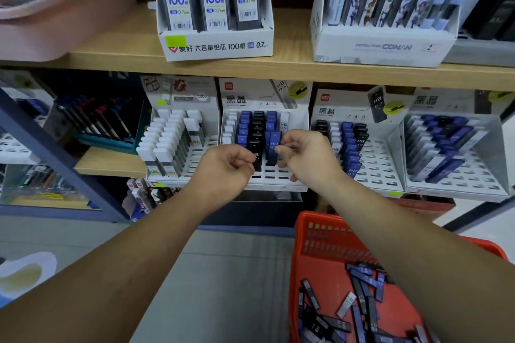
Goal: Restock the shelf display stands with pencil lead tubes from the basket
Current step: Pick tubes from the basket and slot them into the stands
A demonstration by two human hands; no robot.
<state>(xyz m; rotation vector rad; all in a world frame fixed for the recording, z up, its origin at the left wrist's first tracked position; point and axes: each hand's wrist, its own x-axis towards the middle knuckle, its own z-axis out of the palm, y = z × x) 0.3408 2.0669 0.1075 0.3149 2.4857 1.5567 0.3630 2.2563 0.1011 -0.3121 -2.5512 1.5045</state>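
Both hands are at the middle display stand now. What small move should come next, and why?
Probably press the black lead tube in the left hand and the blue lead tube in the right hand down into their slots. Both stand at the front of the white display stand, where empty slots remain.

Basket cut off bottom/right edge; right forearm hides part; small print on tubes unreadable.
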